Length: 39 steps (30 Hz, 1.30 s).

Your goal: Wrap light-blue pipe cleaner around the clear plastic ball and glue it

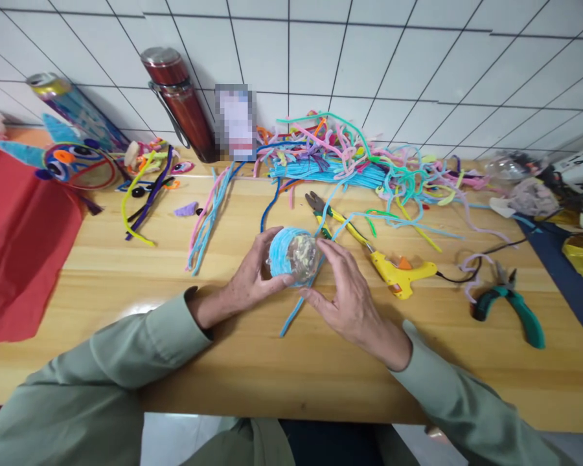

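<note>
- Green sleeves (126, 349) lie nearest the camera in the head view, reaching from the lower corners over the wooden bench (247, 375) towards its middle.
- Between the two hands sits a rounded clear piece (305, 257), held up over the bench; light-blue fuzzy stem is wound round its left part, and its bare right part shows yellowish patches.
- Left grip (250, 275) holds this piece from its left side, thumb across the front and fingers behind.
- Right grip (347, 294) is cupped and parted, thumb lower and nearer the camera than the index finger; the index fingertip comes to the bare part's edge, and whether it presses there cannot be told.
- From the right grip the piece lies to the left and slightly farther from the camera; it sits closer within the left grip. Rounded as it is, it has little long axis, though wound part to bare part runs left to right.
- A loose light-blue stem (292, 317) slants below the piece towards the camera, just left of the right thumb.
- Beyond the right grip lie a yellow glue gun (402, 275) and, adjoining its nozzle, yellow-green pliers (347, 226).
</note>
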Motion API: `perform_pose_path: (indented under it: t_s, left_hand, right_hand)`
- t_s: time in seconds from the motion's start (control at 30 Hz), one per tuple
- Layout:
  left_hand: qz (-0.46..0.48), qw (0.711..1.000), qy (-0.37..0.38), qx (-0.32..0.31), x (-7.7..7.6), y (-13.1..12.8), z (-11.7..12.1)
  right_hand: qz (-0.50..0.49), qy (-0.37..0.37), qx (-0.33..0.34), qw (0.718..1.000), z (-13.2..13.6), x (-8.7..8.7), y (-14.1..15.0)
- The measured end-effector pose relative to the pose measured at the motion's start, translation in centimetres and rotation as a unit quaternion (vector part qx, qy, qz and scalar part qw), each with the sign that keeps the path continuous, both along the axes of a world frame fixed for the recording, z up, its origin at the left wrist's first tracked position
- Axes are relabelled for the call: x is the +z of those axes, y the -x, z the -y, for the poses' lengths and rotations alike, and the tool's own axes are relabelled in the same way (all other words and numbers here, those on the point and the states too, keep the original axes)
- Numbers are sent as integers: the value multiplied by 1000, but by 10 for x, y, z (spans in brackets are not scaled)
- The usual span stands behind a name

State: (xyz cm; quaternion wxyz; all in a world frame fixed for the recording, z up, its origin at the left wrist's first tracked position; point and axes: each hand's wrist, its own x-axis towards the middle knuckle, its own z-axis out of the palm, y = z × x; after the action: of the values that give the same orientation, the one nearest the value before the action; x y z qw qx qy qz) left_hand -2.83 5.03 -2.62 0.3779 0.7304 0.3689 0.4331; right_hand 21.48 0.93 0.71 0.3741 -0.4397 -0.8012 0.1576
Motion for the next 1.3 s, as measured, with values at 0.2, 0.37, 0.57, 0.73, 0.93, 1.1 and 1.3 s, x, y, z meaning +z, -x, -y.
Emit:
perform_pose_path:
  t_s: [0.2,0.37,0.57,0.73,0.93,1.1,1.3]
  left_hand:
    - [14,1000,-16,-9,-8,-3,-2]
    - [23,998,-49,32,-14,-10,-5]
    - [28,998,-54,24,-14,-14,-4]
    - [27,996,-87,13,-9,-16,-2]
    - [16,997,-79,5,-4,-19,-2]
    - [21,995,-98,-7,-4,-18,-4]
    - [6,993,-120,5,-7,-17,-5]
  right_hand:
    - [10,3,-14,1000,-3,-12,7]
    - [-1,-1,-37,999,-9,-12,13]
    - [-51,22,-40,998,-8,-20,12]
    - [-32,43,-36,998,0,-22,2]
    - [-45,49,-40,997,4,-32,-4]
    - [-52,28,-38,998,3,-34,-1]
    - [-59,18,-44,997,2,-33,3]
